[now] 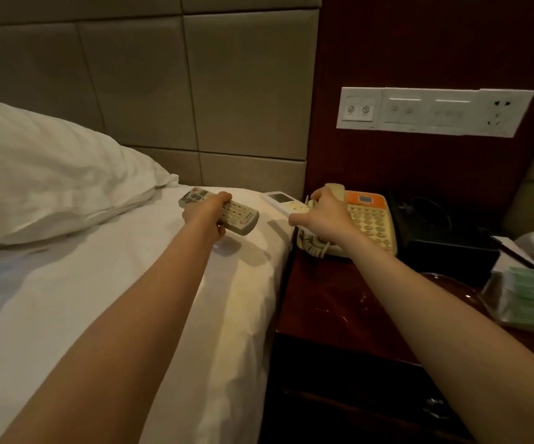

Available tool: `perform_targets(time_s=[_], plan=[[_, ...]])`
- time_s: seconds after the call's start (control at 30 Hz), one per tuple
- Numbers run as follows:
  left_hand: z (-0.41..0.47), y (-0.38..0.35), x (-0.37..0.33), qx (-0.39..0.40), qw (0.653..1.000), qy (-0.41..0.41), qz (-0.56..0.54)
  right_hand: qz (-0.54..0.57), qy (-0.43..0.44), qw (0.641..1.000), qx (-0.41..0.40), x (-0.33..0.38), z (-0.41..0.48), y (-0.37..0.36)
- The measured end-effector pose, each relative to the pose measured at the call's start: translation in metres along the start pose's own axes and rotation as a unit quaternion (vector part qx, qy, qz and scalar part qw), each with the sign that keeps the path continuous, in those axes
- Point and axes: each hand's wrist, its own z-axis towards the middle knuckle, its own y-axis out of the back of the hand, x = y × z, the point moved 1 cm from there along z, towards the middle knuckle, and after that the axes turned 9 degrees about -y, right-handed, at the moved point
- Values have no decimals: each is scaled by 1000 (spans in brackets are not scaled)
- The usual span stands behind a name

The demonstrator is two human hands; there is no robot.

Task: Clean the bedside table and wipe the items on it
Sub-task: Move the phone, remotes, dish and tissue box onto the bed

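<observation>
My left hand (207, 213) grips a grey TV remote (238, 216) and holds it just above the white bed sheet (105, 299). My right hand (323, 213) is closed around the handset (336, 190) of a beige telephone (371, 221) with an orange label, which stands at the back of the dark red bedside table (332, 302). A white air-conditioner remote (280, 200) lies at the bed's edge, just left of the phone. The phone's coiled cord (315, 248) hangs at its front left.
A black box (445, 232) stands right of the phone. A plastic-wrapped pack with green stripes (528, 299) sits at the table's right edge. A white switch and socket panel (435, 112) is on the wall above. A pillow (44, 174) lies at the left.
</observation>
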Motion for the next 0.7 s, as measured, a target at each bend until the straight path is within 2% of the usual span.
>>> perform_targets(time_s=[0.13, 0.3, 0.7], plan=[[33, 0, 4, -20, 1000, -14, 3, -24, 39, 998, -30, 8, 34, -30], [67, -3, 18, -92, 994, -48, 17, 39, 62, 997, 16, 23, 78, -57], [95, -3, 27, -47, 997, -65, -19, 36, 114, 989, 86, 62, 119, -118]])
